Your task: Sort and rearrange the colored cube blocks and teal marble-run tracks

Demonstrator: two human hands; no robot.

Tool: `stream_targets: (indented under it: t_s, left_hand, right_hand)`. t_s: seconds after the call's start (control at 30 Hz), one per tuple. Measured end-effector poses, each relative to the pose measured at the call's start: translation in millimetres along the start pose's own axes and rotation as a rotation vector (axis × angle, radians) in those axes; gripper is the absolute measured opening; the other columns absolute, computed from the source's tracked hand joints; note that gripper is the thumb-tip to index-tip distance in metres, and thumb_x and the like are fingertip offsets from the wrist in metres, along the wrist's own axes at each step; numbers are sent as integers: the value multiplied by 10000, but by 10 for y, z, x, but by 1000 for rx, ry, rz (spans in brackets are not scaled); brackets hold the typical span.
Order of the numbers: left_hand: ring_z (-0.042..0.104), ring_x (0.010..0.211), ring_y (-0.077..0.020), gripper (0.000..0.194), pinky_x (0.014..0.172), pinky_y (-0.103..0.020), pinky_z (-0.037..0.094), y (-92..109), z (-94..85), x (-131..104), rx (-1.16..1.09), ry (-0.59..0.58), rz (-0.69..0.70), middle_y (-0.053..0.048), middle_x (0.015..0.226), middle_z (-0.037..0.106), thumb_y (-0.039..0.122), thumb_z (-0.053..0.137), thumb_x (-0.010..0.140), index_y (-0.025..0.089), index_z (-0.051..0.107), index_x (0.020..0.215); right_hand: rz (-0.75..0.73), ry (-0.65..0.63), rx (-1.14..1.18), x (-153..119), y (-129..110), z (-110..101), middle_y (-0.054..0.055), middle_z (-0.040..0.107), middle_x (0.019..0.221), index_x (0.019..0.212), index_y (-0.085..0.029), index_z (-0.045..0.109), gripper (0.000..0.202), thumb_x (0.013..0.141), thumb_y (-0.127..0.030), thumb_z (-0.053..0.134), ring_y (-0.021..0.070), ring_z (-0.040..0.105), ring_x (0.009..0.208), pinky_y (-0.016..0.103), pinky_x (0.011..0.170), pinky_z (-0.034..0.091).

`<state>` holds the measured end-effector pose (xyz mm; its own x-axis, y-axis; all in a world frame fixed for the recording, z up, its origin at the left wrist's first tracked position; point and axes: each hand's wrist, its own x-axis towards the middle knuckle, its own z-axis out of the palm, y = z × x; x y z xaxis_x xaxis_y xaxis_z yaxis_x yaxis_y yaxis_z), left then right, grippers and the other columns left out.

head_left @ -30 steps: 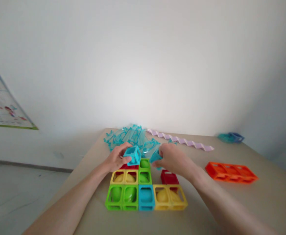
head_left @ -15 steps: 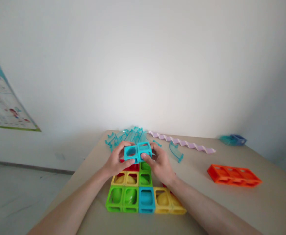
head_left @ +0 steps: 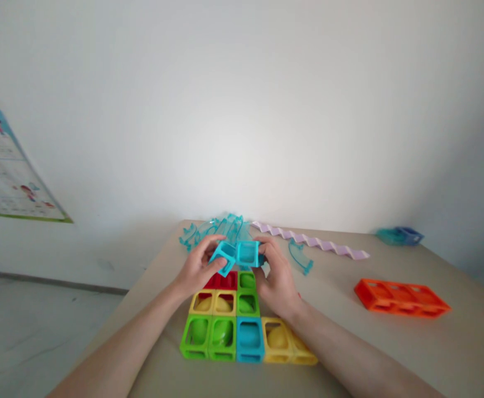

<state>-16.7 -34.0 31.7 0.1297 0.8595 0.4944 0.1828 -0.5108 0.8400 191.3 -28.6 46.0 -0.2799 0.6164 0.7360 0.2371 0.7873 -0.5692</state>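
Note:
My left hand (head_left: 201, 265) is closed on a blue cube block (head_left: 224, 258) with open faces, tilted, the thumb across its near side. In my right hand (head_left: 275, 276) is a second blue cube block (head_left: 247, 254), gripped at its right side. The two blocks are side by side in the air; whether they touch at the corner I cannot tell. Below them lies a joined layout of coloured blocks: red (head_left: 226, 280), green (head_left: 222, 335), blue (head_left: 250, 336) and yellow (head_left: 277, 337). My right forearm hides part of its right side.
Clear teal curved pieces (head_left: 225, 225) are heaped at the table's back left, with a single one (head_left: 300, 257) farther right. A lilac zigzag strip (head_left: 310, 241) runs along the wall. An orange block row (head_left: 401, 298) lies right; a dark blue piece (head_left: 410, 236) sits at the back right.
The two blue blocks, earlier flush side by side, are now turned at different angles. My right hand has rolled its block and shifted its thumb off the front. The view has moved slightly.

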Motion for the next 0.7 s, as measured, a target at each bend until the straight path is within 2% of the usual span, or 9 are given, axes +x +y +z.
stream_targets:
  t_s: [0.1,0.23,0.33,0.4,0.47,0.5,0.6,0.7]
  left_hand:
    - [626,1011,-235,416,871,-324,489,2,-43,14,132,-65,29,-86,1108,677,422,560,887,187,607,1227]
    - [629,1001,-262,472,897,-373,473,11,-65,11,218,-101,31,-90,1058,701,520,445,922,188,667,1173]
    - [647,912,-259,658,792,-367,517,11,-46,-21,67,-103,3,-109,1029,682,669,358,881,172,570,1256]
    - [648,918,-262,764,766,-353,531,11,-25,-43,7,-96,25,-119,1082,650,714,525,770,180,457,1312]
    - [627,1013,-272,812,836,-355,522,17,-2,-56,75,-61,62,-123,1169,609,599,739,659,199,421,1290]
    - [613,1055,-271,773,872,-357,510,21,8,-58,137,-37,76,-118,1187,598,516,790,644,205,438,1258]
    - [612,1062,-252,572,902,-358,498,25,15,-52,270,3,126,-93,1137,624,415,789,684,202,527,1146]
    - [624,1044,-248,550,903,-363,503,4,-9,-49,320,-16,201,-91,1121,648,401,784,691,207,557,1152]
  right_hand:
    - [-25,-79,42,4,-17,-3,83,529,1121,881,-213,449,275,719,9,464,212,535,997,344,828,439]
    - [-66,-162,71,3,-66,0,88,524,1151,888,-220,435,299,704,15,456,221,530,1051,358,868,437]
    - [-7,-188,64,-7,-77,14,86,534,1133,888,-223,440,274,715,-15,477,217,542,1013,351,845,451]
    - [84,-158,80,-17,-58,33,77,547,1093,901,-223,449,228,749,-63,507,200,553,943,331,799,467]
    - [167,-128,133,-30,-25,53,61,559,1048,913,-223,444,192,781,-118,535,181,558,883,313,763,479]
    - [189,-121,165,-37,-9,62,54,562,1031,917,-225,432,198,784,-139,551,175,560,869,310,759,484]
    - [186,-112,224,-58,15,72,45,557,1034,954,-235,375,311,758,-161,605,170,570,868,319,768,496]
    - [169,-131,241,-64,-5,54,63,556,1113,1115,-240,337,475,748,-150,625,175,588,904,327,781,505]
